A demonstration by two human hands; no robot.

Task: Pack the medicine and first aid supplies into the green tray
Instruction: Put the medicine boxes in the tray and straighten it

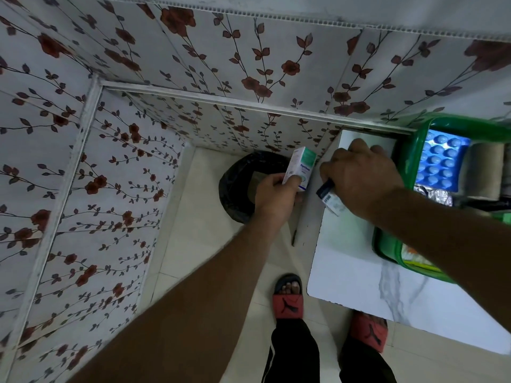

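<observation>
My left hand grips a small white and teal medicine box by its lower end, holding it upright just left of the white table's corner. My right hand lies palm down on the table and holds a dark tube with a white label under its fingers. The green tray stands on the table to the right of that hand. Inside it lie a blue blister pack, a beige bandage roll and foil strips. My right forearm hides part of the tray's near rim.
The white marble-look table fills the lower right. A black bin with a bag liner stands on the tiled floor below my left hand. Flowered wall panels surround the corner. My feet in red slippers stand at the table's near edge.
</observation>
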